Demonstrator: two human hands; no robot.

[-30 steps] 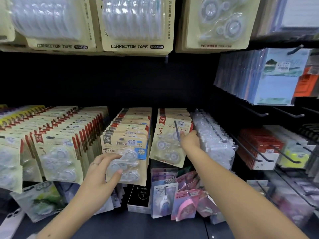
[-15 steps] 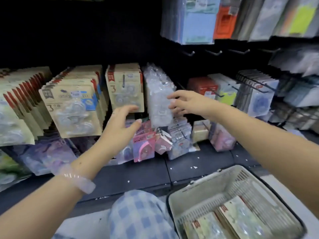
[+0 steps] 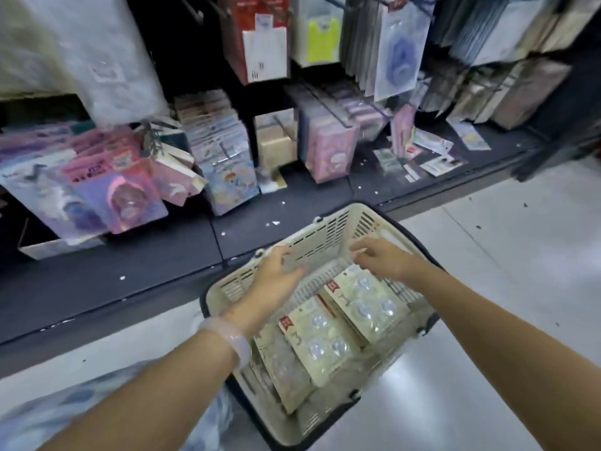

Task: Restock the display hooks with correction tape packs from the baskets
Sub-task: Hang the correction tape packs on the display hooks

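Two hands over a cream basket [image 3: 328, 229] on pale shop floor [image 3: 507, 255] beside a dark shelf [image 3: 130, 268], left hand [image 3: 276, 278] and right hand [image 3: 380, 258] loosely spread, seemingly empty, above correction tape packs [image 3: 325, 336].

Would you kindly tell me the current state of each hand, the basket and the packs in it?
left hand: over the basket, fingers loosely curled, holding nothing
right hand: over the basket, empty
basket: on the floor, part filled
correction tape packs: lying stacked in the basket, untouched
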